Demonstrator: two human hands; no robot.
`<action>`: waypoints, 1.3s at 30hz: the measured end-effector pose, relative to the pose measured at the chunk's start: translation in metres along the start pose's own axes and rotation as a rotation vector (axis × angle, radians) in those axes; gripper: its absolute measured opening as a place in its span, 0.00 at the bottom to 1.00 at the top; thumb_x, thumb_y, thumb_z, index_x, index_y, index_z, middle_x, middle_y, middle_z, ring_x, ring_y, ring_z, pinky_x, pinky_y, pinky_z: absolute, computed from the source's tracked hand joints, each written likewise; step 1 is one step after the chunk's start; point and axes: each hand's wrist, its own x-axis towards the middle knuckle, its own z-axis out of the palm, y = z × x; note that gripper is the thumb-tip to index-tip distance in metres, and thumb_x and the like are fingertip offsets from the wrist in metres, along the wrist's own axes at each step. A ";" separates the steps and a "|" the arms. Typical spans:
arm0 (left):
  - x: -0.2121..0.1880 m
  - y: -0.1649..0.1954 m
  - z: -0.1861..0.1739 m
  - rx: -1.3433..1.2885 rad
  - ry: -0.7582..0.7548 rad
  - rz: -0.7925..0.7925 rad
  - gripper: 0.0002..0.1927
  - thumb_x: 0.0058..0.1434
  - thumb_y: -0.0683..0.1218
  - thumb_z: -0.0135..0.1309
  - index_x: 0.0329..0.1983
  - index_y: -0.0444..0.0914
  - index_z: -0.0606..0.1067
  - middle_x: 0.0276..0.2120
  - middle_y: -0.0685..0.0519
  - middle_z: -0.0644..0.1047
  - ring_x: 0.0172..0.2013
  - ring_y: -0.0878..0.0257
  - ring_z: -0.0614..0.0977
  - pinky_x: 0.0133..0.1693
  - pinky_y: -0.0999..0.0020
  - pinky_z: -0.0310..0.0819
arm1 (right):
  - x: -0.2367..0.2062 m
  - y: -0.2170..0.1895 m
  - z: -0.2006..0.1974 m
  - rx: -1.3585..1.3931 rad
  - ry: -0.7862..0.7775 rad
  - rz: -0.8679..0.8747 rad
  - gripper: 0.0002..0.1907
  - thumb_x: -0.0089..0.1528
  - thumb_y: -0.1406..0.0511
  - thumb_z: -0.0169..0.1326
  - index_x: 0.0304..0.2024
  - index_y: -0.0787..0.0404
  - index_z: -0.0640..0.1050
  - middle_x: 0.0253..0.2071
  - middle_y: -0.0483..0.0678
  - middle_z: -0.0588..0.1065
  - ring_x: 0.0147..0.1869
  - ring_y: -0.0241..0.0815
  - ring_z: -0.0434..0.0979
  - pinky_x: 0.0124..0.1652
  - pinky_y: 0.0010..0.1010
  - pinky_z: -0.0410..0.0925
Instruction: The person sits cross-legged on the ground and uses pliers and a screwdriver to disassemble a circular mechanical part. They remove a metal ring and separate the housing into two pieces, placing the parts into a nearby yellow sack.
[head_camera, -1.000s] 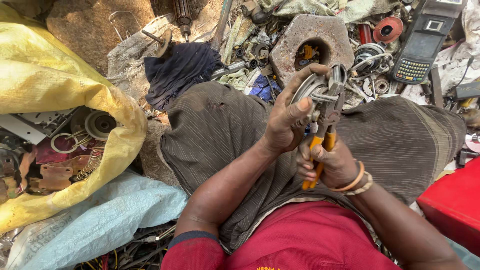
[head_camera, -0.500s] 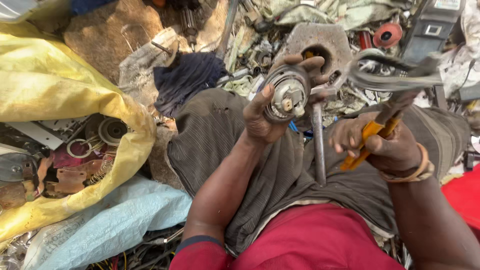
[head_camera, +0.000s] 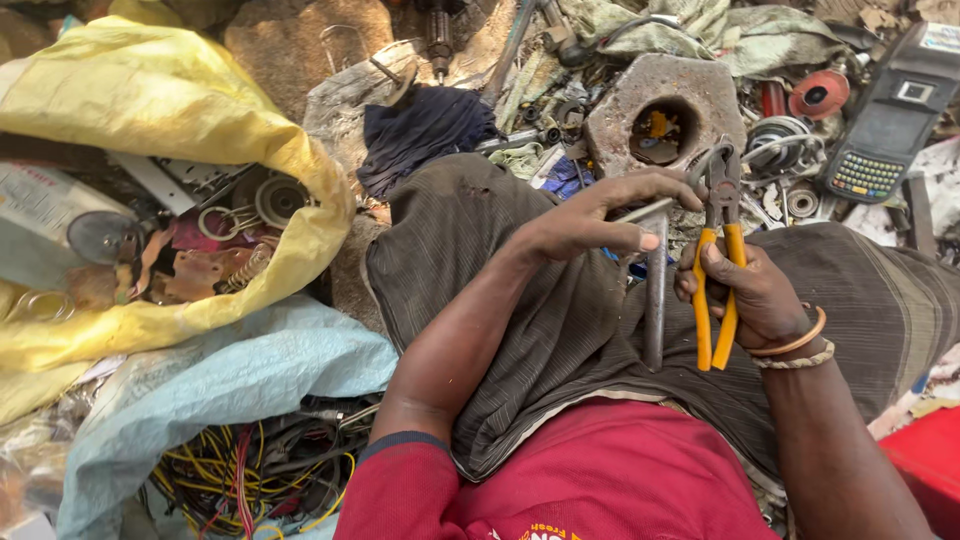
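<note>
Daylight is falling on bare dirt ground (head_camera: 300, 40) outdoors. A yellow sack (head_camera: 150, 110) is lying open, holding metal scrap. A pale blue sack (head_camera: 230, 380) is covering tangled wires (head_camera: 250, 475). Scrap parts are littering the ground around a holed stone block (head_camera: 690, 90).

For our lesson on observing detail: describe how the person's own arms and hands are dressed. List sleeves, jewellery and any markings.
Both forearms are bare. The left arm has a short red sleeve with a dark band at its hem. The right wrist carries two bangles, one orange, one pale and beaded. The left hand and right hand wear no gloves; I see no rings or markings.
</note>
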 end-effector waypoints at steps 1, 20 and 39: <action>-0.001 0.003 0.003 0.028 -0.035 0.061 0.33 0.60 0.63 0.61 0.65 0.44 0.73 0.63 0.48 0.72 0.66 0.55 0.72 0.72 0.56 0.61 | -0.002 -0.003 0.002 -0.006 -0.037 0.020 0.20 0.73 0.56 0.50 0.48 0.69 0.75 0.36 0.55 0.78 0.31 0.37 0.73 0.28 0.25 0.67; -0.132 0.095 0.060 0.142 0.596 -0.086 0.29 0.57 0.55 0.62 0.61 0.40 0.76 0.77 0.45 0.58 0.62 0.56 0.77 0.59 0.61 0.79 | 0.002 -0.019 0.020 -0.275 -0.230 0.148 0.24 0.67 0.62 0.50 0.63 0.68 0.72 0.51 0.57 0.79 0.51 0.49 0.83 0.50 0.43 0.76; -0.210 0.187 0.019 0.712 1.330 0.049 0.26 0.62 0.46 0.57 0.64 0.38 0.72 0.54 0.48 0.71 0.48 0.61 0.77 0.46 0.66 0.84 | 0.021 -0.078 -0.113 -2.045 0.141 -0.009 0.31 0.61 0.68 0.50 0.65 0.35 0.75 0.61 0.41 0.77 0.54 0.47 0.81 0.54 0.41 0.74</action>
